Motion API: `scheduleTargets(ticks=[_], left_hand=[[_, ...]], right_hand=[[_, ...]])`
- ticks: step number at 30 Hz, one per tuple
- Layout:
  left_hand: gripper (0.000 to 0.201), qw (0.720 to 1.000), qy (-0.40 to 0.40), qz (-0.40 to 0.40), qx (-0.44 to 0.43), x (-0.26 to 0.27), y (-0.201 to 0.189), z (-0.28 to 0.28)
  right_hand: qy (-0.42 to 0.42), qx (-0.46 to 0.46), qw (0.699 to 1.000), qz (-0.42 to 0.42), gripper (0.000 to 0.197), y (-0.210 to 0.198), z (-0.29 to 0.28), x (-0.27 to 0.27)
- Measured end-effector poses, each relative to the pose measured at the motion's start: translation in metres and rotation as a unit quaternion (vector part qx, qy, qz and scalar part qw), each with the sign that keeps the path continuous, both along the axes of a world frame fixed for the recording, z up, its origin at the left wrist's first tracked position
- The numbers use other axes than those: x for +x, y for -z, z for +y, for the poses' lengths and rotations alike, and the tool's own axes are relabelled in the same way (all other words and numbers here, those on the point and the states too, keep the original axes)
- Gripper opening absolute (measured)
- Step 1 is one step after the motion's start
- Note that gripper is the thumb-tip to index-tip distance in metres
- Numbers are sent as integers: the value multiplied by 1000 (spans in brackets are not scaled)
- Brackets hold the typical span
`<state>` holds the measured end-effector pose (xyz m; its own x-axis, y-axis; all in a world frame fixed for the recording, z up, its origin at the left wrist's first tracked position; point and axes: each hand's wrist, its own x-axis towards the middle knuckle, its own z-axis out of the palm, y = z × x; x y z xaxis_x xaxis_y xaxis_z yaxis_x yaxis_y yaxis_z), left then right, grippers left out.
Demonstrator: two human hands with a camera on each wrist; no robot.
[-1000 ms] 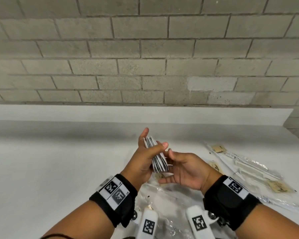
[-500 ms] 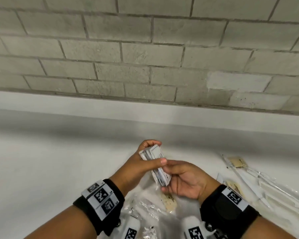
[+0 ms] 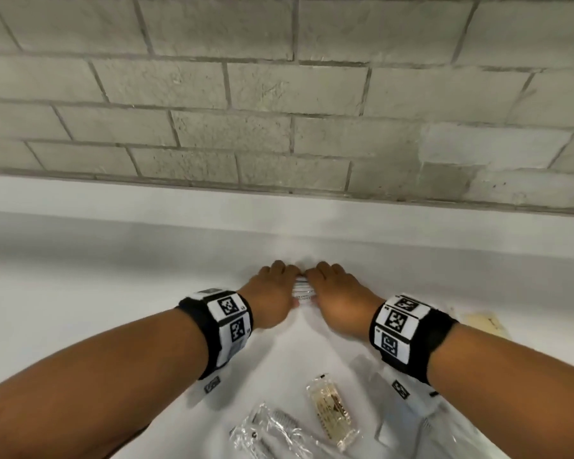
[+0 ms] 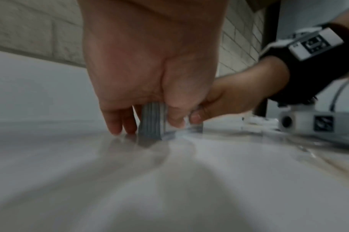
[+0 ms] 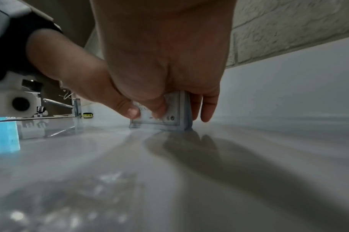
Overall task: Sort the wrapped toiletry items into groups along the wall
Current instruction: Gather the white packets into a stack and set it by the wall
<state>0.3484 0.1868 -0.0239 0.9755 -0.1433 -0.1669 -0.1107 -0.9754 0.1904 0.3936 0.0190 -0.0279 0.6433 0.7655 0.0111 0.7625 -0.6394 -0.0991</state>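
A stack of flat white sachets (image 3: 304,288) stands on edge on the white table, a short way from the wall. My left hand (image 3: 274,293) grips its left end and my right hand (image 3: 333,294) grips its right end, thumbs at the near face. The left wrist view shows the stack's ribbed edge (image 4: 151,121) between my left fingers and thumb. In the right wrist view the printed front of the stack (image 5: 169,114) is pinched under my right thumb, with fingers behind it. A wrapped comb (image 3: 330,412) and clear-wrapped items (image 3: 265,432) lie near me.
A grey block wall (image 3: 279,94) rises behind a white ledge (image 3: 212,207). A tan packet (image 3: 484,323) lies at the right beyond my right wrist. A tap (image 5: 76,108) and a blue box (image 5: 5,136) show far off to the left in the right wrist view.
Both hands have carried the stack of sachets forward from above the pile and set it down on edge on the table, closer to the wall.
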Motion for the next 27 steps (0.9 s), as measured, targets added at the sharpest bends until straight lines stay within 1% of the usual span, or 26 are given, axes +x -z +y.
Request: scheduleTargets(ticks=[2,4,5,7,9,10,11,12,14,15,16,18,20,21,22,23,24,25,26,27], left_hand=[[56,1000,2,-22,16,0,4,0],[55,1000,-3,-11,10,3,2,0],[54,1000,-7,13,-1,5,-3,-1],[52,994,-13,108,-20,11,-16,-1],[50,978,-8,208,-8,17,-33,-2],[50,973,-5,229,-2,18,-39,-2],[51,975,-2,224,-4,18,-44,-2],[56,980,-2,200,-20,17,-46,-2],[69,987,-4,133,-87,9,-44,-4],[73,989,7,107,-105,4,-42,-5],[73,991,25,87,-99,-1,-39,-7],[68,996,56,49,-49,-6,-31,-11],[62,998,58,17,-23,-6,-25,-12],[60,998,51,16,-23,-6,-24,-12],[59,999,43,22,-26,-4,-23,-12],[59,999,37,28,-29,-4,-23,-11],[59,998,32,33,-33,-3,-24,-11],[58,998,29,35,-37,-2,-23,-10],[59,998,28,35,-39,-1,-23,-10],[59,998,29,34,-41,-1,-22,-10]], right_hand=[[-3,-14,1000,8,43,-1,0,2],[3,-26,999,31,42,-5,2,5],[10,-25,998,59,40,-9,3,7],[38,-26,985,163,39,-23,5,11],[61,-69,958,272,42,-38,10,17],[66,-93,942,315,40,-42,13,19],[76,-104,925,356,37,-44,16,23],[95,-101,905,402,32,-43,18,26],[147,-79,860,483,24,-37,21,33],[165,-76,842,507,22,-35,22,36],[175,-78,830,524,23,-33,22,39],[183,-83,817,540,25,-33,24,40],[194,-64,823,529,23,-37,27,34],[193,-47,842,501,23,-38,28,32],[180,-42,878,442,27,-41,26,29],[165,-48,917,360,37,-42,23,27],[152,-47,944,288,46,-44,19,25],[143,-32,954,260,51,-45,14,21],[126,-14,958,258,55,-45,9,16],[103,-16,961,256,57,-43,4,11]])
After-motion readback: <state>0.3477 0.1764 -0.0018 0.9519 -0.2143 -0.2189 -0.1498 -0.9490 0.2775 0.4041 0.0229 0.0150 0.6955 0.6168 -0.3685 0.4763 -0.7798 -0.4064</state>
